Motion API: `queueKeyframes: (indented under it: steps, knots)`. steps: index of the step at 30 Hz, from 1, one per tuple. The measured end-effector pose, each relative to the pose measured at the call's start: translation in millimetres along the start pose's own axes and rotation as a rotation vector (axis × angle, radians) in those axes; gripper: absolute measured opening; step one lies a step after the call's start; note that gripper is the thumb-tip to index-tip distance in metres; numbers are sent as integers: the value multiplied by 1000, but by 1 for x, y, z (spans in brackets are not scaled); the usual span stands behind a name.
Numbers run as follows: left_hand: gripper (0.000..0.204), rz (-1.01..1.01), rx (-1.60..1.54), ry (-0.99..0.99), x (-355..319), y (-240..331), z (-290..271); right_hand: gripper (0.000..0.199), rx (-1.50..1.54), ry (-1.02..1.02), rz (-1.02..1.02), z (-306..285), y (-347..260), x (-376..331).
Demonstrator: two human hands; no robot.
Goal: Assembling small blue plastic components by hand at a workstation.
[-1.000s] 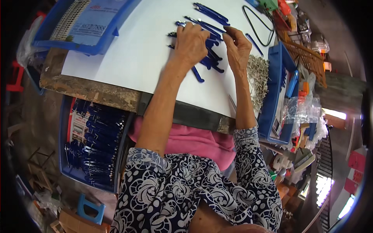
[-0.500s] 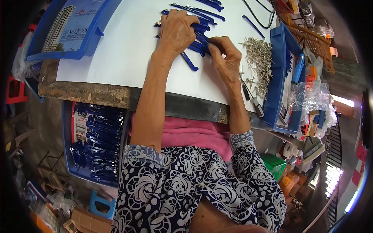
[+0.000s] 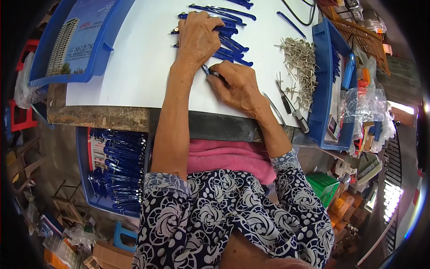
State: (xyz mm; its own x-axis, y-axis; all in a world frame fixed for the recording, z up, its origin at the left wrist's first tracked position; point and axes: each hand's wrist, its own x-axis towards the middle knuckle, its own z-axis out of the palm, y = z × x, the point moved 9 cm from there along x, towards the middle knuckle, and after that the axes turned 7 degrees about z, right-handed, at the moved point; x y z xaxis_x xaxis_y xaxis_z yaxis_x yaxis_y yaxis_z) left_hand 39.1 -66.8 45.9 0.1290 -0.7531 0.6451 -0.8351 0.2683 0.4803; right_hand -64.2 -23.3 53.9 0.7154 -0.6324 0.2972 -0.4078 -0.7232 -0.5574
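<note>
Slim blue plastic pieces (image 3: 233,54), some with small silver fittings at one end, lie in a loose cluster on the white table sheet. My left hand (image 3: 198,40) lies over this cluster with bent fingers closed on some of the pieces; its fingertips are partly hidden. Just right of my left wrist and below the cluster, my right hand (image 3: 236,85) pinches one slim blue piece (image 3: 205,69) between thumb and fingers. Most of that piece is hidden by my hands.
A heap of small silver pins (image 3: 299,65) lies to the right, with dark-handled hand tools (image 3: 301,121) below it. Blue trays stand at the right (image 3: 319,89) and left (image 3: 105,54) table edges. A lower blue bin (image 3: 83,179) holds many blue pieces.
My right hand has moved left and nearer to me, from the cluster's right side to beside my left wrist, now with a blue piece. My left hand stays on the cluster.
</note>
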Motion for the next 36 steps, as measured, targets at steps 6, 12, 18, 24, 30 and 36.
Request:
queueKeyframes:
  steps: [6, 12, 18, 24, 30, 36]
  knots:
    - [19, 14, -13, 6, 0, 0, 7, 4, 29, 217, 142, -29, 31, 0]
    - [17, 12, 26, 8, -1, 2, 5, 9, -184, 238, 339, -51, 60, -6]
    - [22, -57, 10, -92, -2, -2, 12, 14, -16, -32, 596, -36, 84, -13]
    - [22, -46, 21, -88, -1, 0, 13, 13, 37, 123, 392, -37, 64, -7]
    - [23, -52, 21, -94, -1, -1, 14, 12, -116, 86, 268, -25, 45, -4]
    - [19, -10, 52, -27, -2, 1, 7, 13, -64, 49, 204, -23, 40, -2]
